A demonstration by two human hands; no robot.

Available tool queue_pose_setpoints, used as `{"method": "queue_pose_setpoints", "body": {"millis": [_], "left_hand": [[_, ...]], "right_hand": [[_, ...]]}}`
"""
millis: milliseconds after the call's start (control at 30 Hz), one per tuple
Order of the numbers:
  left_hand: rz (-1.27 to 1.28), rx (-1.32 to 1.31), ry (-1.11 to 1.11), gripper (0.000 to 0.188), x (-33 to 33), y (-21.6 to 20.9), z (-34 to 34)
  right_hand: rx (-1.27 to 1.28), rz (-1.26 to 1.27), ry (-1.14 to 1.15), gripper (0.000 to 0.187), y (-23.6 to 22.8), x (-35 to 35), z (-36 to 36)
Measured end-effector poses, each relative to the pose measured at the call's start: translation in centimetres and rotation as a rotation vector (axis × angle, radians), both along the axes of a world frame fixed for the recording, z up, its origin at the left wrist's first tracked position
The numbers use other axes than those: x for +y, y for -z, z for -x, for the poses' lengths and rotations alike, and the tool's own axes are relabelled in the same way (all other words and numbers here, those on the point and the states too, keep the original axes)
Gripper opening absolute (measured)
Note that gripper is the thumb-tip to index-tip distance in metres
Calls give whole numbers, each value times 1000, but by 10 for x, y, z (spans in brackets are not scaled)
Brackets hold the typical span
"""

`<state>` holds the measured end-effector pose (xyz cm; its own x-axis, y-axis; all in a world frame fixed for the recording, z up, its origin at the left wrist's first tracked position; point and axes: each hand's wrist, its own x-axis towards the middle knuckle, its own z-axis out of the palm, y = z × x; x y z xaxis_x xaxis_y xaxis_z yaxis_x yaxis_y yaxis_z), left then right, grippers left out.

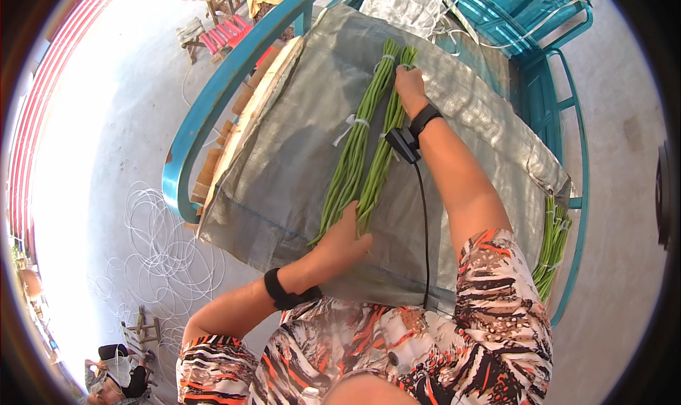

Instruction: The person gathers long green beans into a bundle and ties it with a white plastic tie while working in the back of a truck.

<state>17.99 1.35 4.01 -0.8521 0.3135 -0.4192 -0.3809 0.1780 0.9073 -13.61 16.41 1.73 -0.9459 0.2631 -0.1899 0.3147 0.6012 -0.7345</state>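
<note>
Two long bundles of green yardlong beans lie side by side on a grey woven sheet (284, 142), slanting away from me. The left bundle (347, 165) is bound with white ties near its far end and at its middle. My right hand (410, 86) is closed round the far end of the right bundle (377, 174). At its near end, my left hand (344, 240) grips the same bundle, with the thumb up between the two bundles; the bean tips there are partly hidden by the hand. Each wrist wears a black band, the right one with a small cabled device (403, 145).
A blue metal rail (234, 75) curves round the sheet's left side. More tied beans (552, 252) hang or lie by the right rail. White strapping (167, 245) lies in loops on the floor at left. A red-slatted seat (225, 33) stands far left; another person (120, 373) is at lower left.
</note>
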Motion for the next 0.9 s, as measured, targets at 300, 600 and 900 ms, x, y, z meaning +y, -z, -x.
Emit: {"method": "queue_pose_setpoints", "body": {"millis": [300,600,900], "left_hand": [[235,381,-17,67,1,-9,-12],[-137,61,-69,59,5,-14,-6],[-333,-96,-133,56,3,-24,-4]], "right_hand": [[210,32,-161,33,-6,54,-37],[373,9,-476,18,-17,66,-180],[-22,102,-261,23,-34,53,-189]]}}
